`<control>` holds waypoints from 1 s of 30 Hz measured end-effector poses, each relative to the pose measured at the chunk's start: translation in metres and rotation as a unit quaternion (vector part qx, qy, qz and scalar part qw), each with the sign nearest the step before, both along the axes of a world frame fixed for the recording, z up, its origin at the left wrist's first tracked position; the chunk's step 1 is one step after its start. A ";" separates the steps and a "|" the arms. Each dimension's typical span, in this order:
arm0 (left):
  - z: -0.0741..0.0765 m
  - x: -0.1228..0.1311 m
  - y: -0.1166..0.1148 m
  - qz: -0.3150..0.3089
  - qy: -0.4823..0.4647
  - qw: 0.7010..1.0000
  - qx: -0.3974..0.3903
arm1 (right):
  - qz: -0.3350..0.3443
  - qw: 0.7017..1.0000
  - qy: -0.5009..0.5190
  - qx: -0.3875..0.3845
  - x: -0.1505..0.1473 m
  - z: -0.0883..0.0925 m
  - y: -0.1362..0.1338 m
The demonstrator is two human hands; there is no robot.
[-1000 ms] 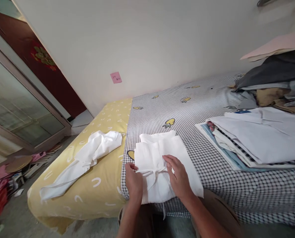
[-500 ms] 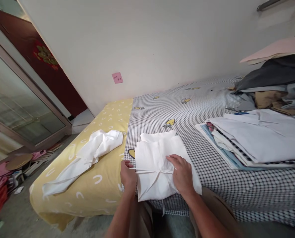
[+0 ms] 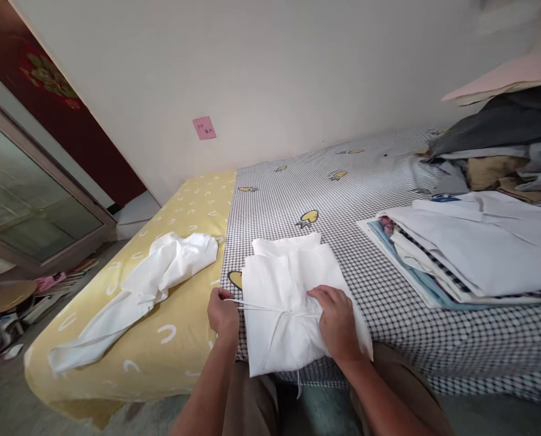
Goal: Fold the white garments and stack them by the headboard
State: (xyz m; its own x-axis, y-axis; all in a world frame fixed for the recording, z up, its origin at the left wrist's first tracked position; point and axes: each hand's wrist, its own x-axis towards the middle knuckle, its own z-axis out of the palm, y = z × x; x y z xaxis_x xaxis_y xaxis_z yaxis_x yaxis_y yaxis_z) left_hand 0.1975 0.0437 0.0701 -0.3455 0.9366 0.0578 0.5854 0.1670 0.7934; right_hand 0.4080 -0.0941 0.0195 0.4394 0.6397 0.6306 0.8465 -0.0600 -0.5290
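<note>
A folded white garment [image 3: 270, 278] lies in front of me at the bed's near edge, with thin white tie strings [image 3: 277, 311] knotted across its middle. My left hand [image 3: 223, 312] is closed in a pinch on the strings, holding them taut beyond the garment's left edge. On the right part of the cloth rests my right hand [image 3: 338, 321], its fingers curled over the other end of the strings; the thumb is hidden. One loose string end [image 3: 298, 384] dangles below the garment's front edge.
A crumpled white garment [image 3: 170, 269] lies on the yellow sheet [image 3: 138, 378] at left. To the right is a stack of folded clothes [image 3: 470, 248], with a heap of dark clothes [image 3: 492, 133] behind it. The checked sheet [image 3: 279, 200] covers the bed up to the wall.
My left hand has moved left, drawing the strings out further from the knot. My right hand stays on the garment, its fingers more curled. The view has shifted slightly.
</note>
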 end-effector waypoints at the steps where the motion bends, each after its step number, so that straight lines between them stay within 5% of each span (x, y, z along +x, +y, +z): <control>1: -0.002 0.001 0.001 0.008 0.002 1.000 -0.006 | -0.003 1.000 -0.010 -0.003 -0.001 -0.002 -0.001; 8: -0.006 0.010 0.001 0.050 0.006 0.998 -0.046 | -0.004 0.999 -0.043 0.019 -0.002 -0.014 -0.002; 12: 0.008 0.006 -0.005 -0.007 -0.045 0.998 -0.054 | 0.026 1.000 -0.005 0.010 0.003 -0.009 -0.002; 18: 0.056 0.013 -0.020 -0.188 -0.173 0.966 -0.044 | 0.134 0.973 0.185 -0.037 0.002 0.033 -0.003; 22: 0.105 0.030 -0.031 -0.340 -0.225 0.911 -0.052 | 0.194 0.873 0.447 -0.013 0.000 0.071 0.005; 25: 0.126 0.029 -0.037 -0.445 -0.192 0.873 -0.047 | 0.115 0.838 0.532 0.041 0.018 0.080 0.004; 27: 0.123 0.020 -0.039 -0.421 -0.090 0.903 0.001 | 0.052 0.856 0.512 0.052 0.037 0.069 -0.009; 30: 0.095 0.002 -0.044 -0.309 0.044 0.947 0.074 | -0.008 0.902 0.431 0.022 0.062 0.037 -0.044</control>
State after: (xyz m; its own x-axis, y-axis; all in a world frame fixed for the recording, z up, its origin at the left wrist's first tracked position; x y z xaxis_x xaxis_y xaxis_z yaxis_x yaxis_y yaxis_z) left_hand 0.1991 -0.0006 0.1647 0.2777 0.9381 0.2068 0.5999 -0.3375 0.7254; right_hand 0.4704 -0.1380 0.0562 0.7873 0.6120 0.0756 0.1191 -0.0306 -0.9924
